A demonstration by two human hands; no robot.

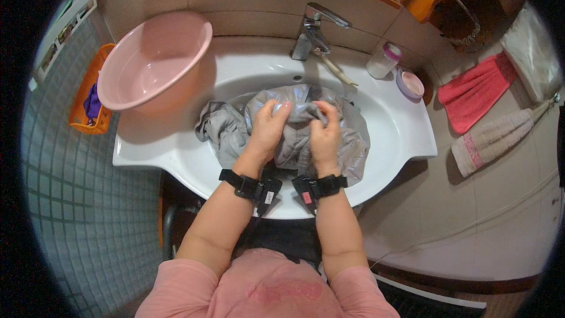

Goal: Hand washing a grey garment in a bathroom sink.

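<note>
Two hands are holding a wet-looking grey cloth (292, 132) inside the sink (141, 148).

The cloth is lying bunched in the middle of the sink, looking soft and limp, probably weighing heavy with water and turning slippery where it is shining. The left hand (269, 126) is pinching a raised fold between thumb and fingers; the right hand (325, 135) is curling its fingers around cloth close by, both grips leaving little gap. Thick, gathered folds are likely offering a surer hold than one loose layer. A tap (303, 38) is standing at the sink's back edge; a pink basin (154, 62) is resting on its left end.
</note>
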